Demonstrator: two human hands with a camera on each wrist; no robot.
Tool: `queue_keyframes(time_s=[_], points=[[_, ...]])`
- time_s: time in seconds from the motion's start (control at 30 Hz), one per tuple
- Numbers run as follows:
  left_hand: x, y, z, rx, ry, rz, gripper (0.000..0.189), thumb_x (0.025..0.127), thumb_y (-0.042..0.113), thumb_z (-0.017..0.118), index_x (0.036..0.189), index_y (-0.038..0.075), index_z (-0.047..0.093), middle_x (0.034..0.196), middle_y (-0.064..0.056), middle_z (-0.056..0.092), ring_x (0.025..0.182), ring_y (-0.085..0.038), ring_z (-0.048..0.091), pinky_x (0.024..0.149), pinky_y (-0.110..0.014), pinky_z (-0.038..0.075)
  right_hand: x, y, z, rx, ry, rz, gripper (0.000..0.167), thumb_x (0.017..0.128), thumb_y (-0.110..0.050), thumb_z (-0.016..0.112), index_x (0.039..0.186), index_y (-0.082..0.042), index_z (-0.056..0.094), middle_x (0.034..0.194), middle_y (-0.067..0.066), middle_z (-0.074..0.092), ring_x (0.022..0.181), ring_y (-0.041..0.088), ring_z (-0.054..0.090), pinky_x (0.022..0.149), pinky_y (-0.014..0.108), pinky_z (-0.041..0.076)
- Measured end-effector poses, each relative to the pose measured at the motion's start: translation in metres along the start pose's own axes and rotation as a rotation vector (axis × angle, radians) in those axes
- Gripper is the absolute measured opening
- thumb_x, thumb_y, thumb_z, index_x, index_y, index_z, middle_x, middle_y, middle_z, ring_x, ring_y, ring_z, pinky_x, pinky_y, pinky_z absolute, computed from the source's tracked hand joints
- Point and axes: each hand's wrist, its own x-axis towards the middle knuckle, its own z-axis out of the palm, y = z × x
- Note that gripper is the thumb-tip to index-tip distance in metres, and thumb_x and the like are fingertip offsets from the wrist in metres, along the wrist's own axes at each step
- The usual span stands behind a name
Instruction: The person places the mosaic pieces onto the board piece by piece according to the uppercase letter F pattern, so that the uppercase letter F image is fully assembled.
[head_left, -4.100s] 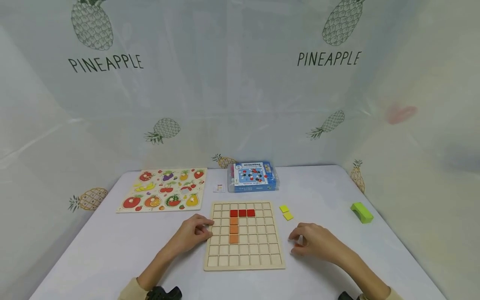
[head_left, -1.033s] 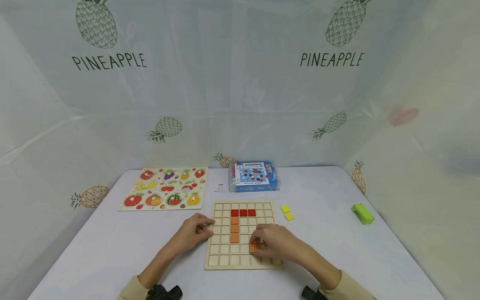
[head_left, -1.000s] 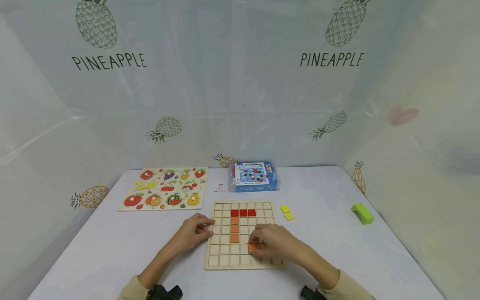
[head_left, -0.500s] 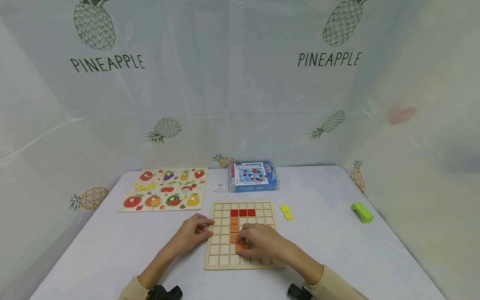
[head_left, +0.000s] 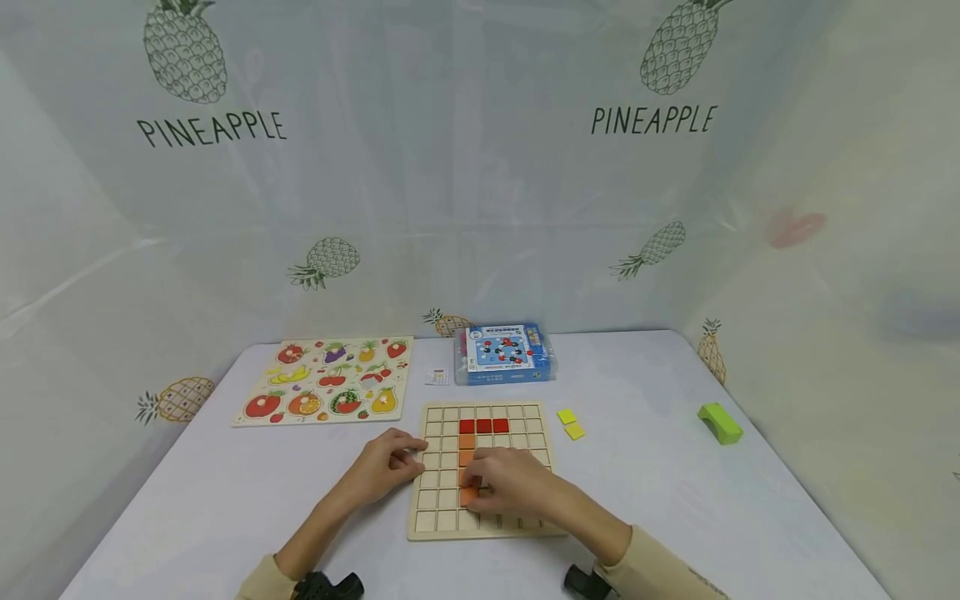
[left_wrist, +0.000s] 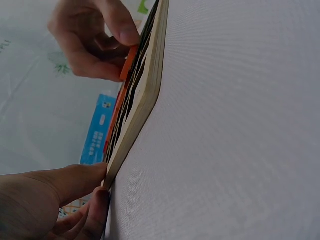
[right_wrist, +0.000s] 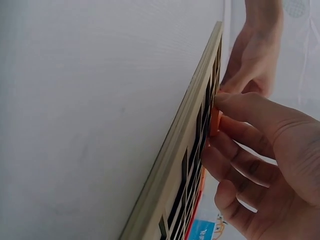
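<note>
A pale wooden grid board (head_left: 519, 527) lies flat on the table, with a row of red tiles (head_left: 483, 426) and a column of orange tiles (head_left: 467, 442) below the row's left end. My right hand (head_left: 517, 483) is over the board and pinches an orange square tile (head_left: 468, 495) between thumb and fingers, at the column's lower end. In the right wrist view, this orange tile (right_wrist: 215, 122) is tilted against the grid. My left hand (head_left: 384, 462) rests its thumb and fingertips at the board's left edge; the left wrist view shows its fingertips (left_wrist: 102, 172) there.
Two yellow tiles (head_left: 570, 423) lie right of the board. Farther right sits a green arched block (head_left: 721, 423). Behind are a fruit puzzle board (head_left: 322, 382), a small white card (head_left: 437, 377) and a blue boxed kit (head_left: 504, 354).
My right hand has come from the table right of the board, bringing an orange tile leftward across the grid to the orange column. My left hand has stayed at the board's edge.
</note>
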Motion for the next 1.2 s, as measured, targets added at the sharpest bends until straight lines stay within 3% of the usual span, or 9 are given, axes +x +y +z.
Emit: queue_keyframes(time_s=[0.8,1.2], points=[[0.000,0.000,0.000,-0.011,-0.004,-0.003,0.033,0.087,0.019,0.075,0.116,0.005,0.070,0.108,-0.009,0.061,0.080,-0.004,0.060,0.070,-0.017,0.051,0.001,-0.002,0.002,-0.023,0.028,-0.024,0.013,0.083,-0.032,0.076,0.093,-0.024,0.074,0.083,-0.014,0.059,0.068,-0.003,0.047,0.060,0.013,0.040],[-0.001,-0.001,0.001,-0.016,0.009,0.008,0.031,0.087,0.014,0.074,0.115,0.004,0.070,0.107,-0.010,0.061,0.078,-0.003,0.059,0.069,-0.017,0.051,-0.011,0.012,-0.010,0.073,0.032,0.057,0.018,0.084,-0.033,0.076,0.100,-0.024,0.074,0.089,-0.010,0.065,0.069,0.000,0.050,0.060,0.016,0.042]])
